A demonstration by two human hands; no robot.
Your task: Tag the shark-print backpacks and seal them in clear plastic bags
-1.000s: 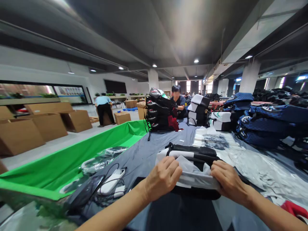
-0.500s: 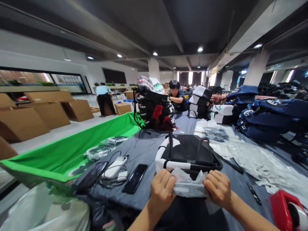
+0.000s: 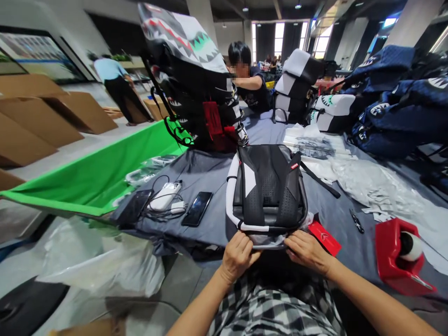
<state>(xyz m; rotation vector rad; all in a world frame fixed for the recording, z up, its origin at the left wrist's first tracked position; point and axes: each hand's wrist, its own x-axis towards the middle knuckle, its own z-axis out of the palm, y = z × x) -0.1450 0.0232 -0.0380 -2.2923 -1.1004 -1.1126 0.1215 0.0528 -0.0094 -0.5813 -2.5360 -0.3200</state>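
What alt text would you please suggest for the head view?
A person's left hand and right hand grip pale plastic at the near edge of a black-and-white backpack on grey cloth. A phone lies left, a red tape dispenser right, stacked backpacks behind.

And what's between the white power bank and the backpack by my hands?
The head view shows a smartphone, with a white adapter nearer the power bank.

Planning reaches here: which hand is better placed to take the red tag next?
Probably the right. The right hand is close beside the red tag, whereas the left hand is at the backpack's near-left corner.
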